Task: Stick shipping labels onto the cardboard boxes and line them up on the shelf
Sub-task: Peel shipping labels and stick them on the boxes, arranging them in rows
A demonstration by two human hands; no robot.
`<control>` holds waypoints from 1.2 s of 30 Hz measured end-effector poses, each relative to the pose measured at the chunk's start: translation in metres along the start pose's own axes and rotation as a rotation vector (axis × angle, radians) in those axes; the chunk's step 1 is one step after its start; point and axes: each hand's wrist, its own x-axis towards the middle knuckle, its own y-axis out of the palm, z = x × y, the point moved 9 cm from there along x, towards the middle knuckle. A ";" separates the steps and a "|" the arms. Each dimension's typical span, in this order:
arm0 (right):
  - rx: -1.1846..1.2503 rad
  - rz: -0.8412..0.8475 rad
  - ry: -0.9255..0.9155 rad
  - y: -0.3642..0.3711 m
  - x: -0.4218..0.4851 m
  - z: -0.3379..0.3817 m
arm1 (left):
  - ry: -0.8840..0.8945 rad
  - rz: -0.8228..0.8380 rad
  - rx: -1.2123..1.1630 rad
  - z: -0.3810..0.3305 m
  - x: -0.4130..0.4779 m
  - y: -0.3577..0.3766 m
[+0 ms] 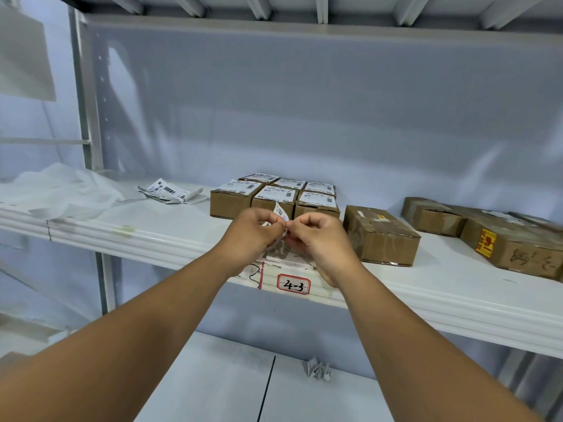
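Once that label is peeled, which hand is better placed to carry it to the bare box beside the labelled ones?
Right, probably. The left hand and right hand both pinch the label, but the bare box lies just beyond the right hand; the left would have to cross over.

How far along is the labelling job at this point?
Done: six labelled boxes stand in two rows on the shelf. In hand: left hand and right hand pinch a label, apparently peeling it. Left: at least three plain boxes on the right.
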 end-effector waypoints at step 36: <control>-0.076 0.114 0.023 0.007 -0.004 0.001 | 0.040 -0.050 -0.034 0.005 0.003 -0.007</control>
